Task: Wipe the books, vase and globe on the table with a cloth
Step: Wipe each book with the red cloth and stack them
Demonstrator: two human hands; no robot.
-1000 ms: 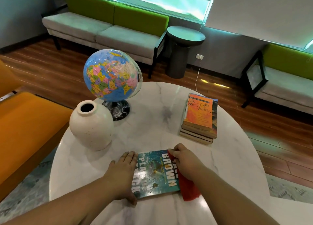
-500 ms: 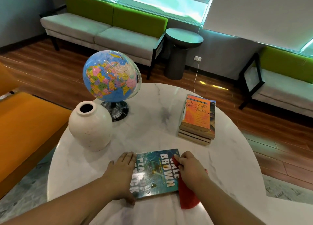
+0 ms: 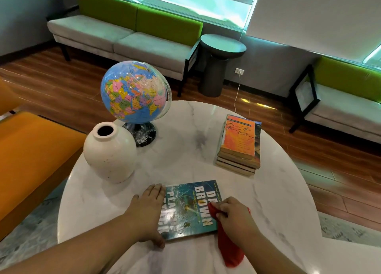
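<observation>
- Head view: teal paperback book (image 3: pixel 189 209) flat at the near edge of the table (image 3: pixel 185 146), right between both hands.
- Long axis judged left-right, along the near edge, since title lines read sideways; top of cover toward the right.
- Left hand (image 3: pixel 148 214): flat, fingers straight and together, laid along the book's left edge, thumb at its near-left corner; pinning the book, gripping nothing.
- Right hand (image 3: pixel 235 216): fingers curled, pinching red cloth (image 3: pixel 228 247) against the right part of the cover; rest of the cloth trailing off the near-right corner of the book onto the table.
- Bare cover lies left of the cloth, so the next stroke probably goes leftward, toward the bracing hand.
- Stack of books (image 3: pixel 240 141) toward the far-right edge, well apart from both hands, nearer the right one.
- Vase (image 3: pixel 110 154) by the left edge, globe (image 3: pixel 134 92) just behind it toward the far-left edge; both nearer the left hand, touched by neither.
</observation>
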